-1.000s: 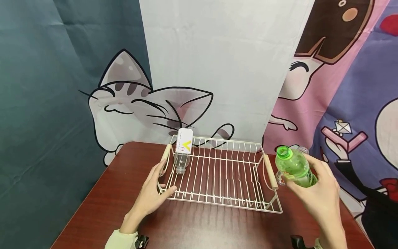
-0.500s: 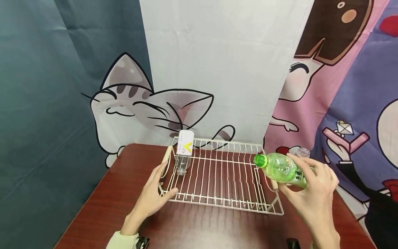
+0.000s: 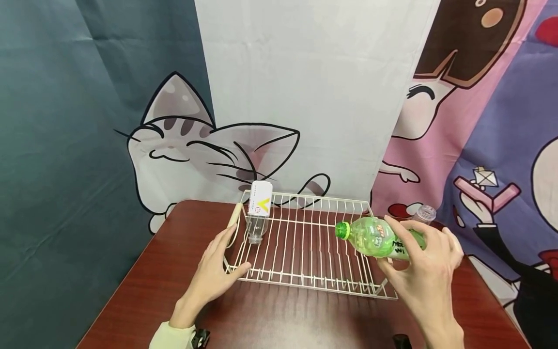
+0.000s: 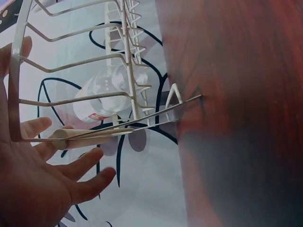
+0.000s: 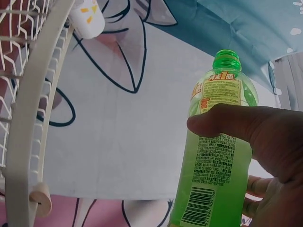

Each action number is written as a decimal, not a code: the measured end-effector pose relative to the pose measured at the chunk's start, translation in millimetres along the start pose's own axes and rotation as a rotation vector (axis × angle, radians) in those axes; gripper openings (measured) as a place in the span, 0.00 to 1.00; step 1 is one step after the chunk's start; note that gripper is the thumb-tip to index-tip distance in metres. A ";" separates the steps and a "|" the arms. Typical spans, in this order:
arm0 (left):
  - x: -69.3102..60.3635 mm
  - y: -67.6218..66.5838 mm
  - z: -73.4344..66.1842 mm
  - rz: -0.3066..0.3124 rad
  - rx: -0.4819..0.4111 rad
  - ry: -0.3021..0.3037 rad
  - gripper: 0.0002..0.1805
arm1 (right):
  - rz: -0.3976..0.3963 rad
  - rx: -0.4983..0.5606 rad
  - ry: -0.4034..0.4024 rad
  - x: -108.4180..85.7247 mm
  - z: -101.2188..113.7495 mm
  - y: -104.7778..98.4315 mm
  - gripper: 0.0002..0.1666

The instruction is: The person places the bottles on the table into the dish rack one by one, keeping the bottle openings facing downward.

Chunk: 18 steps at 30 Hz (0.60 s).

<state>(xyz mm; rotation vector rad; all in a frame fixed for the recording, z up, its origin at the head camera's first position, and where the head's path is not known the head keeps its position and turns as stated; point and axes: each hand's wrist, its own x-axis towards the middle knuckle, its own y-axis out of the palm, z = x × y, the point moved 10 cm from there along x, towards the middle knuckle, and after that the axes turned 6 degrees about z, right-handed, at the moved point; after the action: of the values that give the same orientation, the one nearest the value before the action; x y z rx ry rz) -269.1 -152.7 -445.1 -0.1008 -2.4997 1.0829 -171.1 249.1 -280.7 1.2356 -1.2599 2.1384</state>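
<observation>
My right hand (image 3: 425, 266) grips a green plastic bottle (image 3: 370, 237) round its labelled body. The bottle lies nearly level in the air above the right part of a white wire dish rack (image 3: 301, 282), its uncapped neck pointing left. In the right wrist view the thumb presses across the label of the green bottle (image 5: 213, 163). At the rack's left end my left hand (image 3: 213, 266) is spread, fingers extended beside the wooden handle (image 4: 90, 139); whether it touches the rack is unclear. A clear bottle with a white label (image 3: 260, 198) stands neck-down inside the rack's left end.
Another clear bottle (image 3: 425, 213) stands behind my right hand, mostly hidden by it. The rack rests on a reddish-brown table (image 3: 296, 320). A printed cartoon curtain (image 3: 314, 97) hangs just behind the table's far edge.
My right hand has carried the green bottle left over the rack and tipped it from tilted upright to nearly level, neck leftward. The left hand has stayed almost in place.
</observation>
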 end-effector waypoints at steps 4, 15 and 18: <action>1.9 -1.8 -3.4 -0.004 0.035 0.012 0.57 | 0.005 -0.002 -0.017 -1.1 5.9 4.4 0.50; 6.9 -15.0 -41.6 -0.119 0.118 0.139 0.53 | 0.015 -0.053 -0.097 -5.8 22.3 14.3 0.54; 6.4 -19.2 -62.7 -0.156 0.117 0.216 0.53 | 0.008 -0.059 -0.120 -6.4 27.4 15.5 0.51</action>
<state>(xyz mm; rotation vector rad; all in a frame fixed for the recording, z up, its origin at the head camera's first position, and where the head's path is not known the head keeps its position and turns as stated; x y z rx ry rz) -248.2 -121.8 -390.7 0.0110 -2.2089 1.0883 -164.2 218.6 -288.0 1.3533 -1.3684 2.0439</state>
